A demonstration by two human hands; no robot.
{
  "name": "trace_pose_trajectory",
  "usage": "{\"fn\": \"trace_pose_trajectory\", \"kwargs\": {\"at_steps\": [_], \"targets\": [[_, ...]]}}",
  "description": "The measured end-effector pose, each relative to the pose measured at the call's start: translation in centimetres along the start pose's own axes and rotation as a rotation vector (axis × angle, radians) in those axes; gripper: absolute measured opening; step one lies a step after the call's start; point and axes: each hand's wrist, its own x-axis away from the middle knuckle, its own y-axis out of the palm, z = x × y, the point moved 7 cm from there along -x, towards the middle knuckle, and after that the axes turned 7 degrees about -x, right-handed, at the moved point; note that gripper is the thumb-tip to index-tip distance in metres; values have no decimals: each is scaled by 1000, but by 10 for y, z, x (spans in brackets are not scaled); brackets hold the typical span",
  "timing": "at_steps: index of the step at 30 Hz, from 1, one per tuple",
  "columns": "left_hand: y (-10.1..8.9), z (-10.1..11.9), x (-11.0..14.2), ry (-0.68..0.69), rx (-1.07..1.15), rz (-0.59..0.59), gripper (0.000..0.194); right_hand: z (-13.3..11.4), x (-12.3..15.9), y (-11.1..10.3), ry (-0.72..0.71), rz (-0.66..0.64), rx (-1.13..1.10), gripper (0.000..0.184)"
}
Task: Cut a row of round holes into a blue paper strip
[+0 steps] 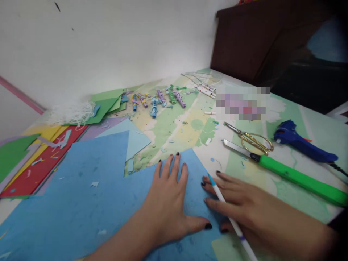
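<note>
My left hand (pixel 171 203) lies flat on a large sheet of blue paper (pixel 89 181), its fingers spread and nothing in them. Close by on the right, my right hand (pixel 239 203) rests at the sheet's right edge with fingers stretched forward. A slim white pen (pixel 221 197) with a pointed blue end slants across that hand's fingers and appears tucked between them. Its blue end points away from me, near the paper's edge. Part of my right thumb is hidden below the hand and pen.
Right of my hands lie a green-handled utility knife (pixel 296 175), gold-handled scissors (pixel 252 141) and a blue glue gun (pixel 304 141). Small rolled-paper pieces (pixel 154 108) stand farther back. Coloured paper sheets (pixel 43 159) and a heap of white string (pixel 72 114) are at the left. A wall rises behind.
</note>
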Motion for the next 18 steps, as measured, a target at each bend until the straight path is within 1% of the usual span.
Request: {"fn": "trace_pose_trajectory", "kwargs": {"at_steps": [1, 2, 3, 5, 8, 10, 12, 18], "targets": [[0, 0, 0, -1, 5, 3, 115, -7, 8, 6, -50, 22, 65, 32], [1, 0, 0, -2, 11, 7, 114, -16, 16, 12, -137, 52, 112, 34], [1, 0, 0, 0, 16, 12, 113, -21, 23, 15, -174, 105, 146, 34], [2, 0, 0, 5, 25, 25, 113, -24, 35, 21, -161, 194, 161, 36], [4, 0, 0, 19, 21, 54, 113, -26, 47, 26, -65, 281, 121, 36], [4, 0, 1, 29, 14, 76, 113, -28, 51, 28, -2, 297, 129, 34], [5, 1, 1, 40, 17, 95, 112, -32, 52, 30, 26, 295, 148, 32], [4, 2, 1, 28, 32, 93, 113, -34, 48, 25, 42, 339, 130, 27]]}}
